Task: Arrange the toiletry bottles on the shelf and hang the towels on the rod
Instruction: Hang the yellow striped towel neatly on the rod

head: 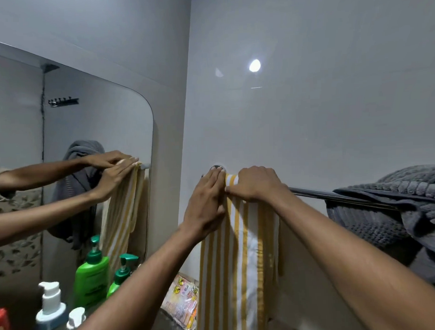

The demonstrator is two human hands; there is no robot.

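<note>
Towels: I count two on the one rod [318, 191], a yellow-striped towel [242, 257] draped at its wall end and a grey towel [395, 208] bunched well to the right, cut off by the frame edge. My left hand [208, 204] lies flat, released, on the striped towel; my right hand [257, 183] is clenched on its top fold. Four pump bottles [92, 275] stand low left, part hidden by my arm, the shelf unseen.

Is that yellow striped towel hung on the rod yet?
Yes: the striped towel drapes over the rod, both hands pressing its top.
</note>
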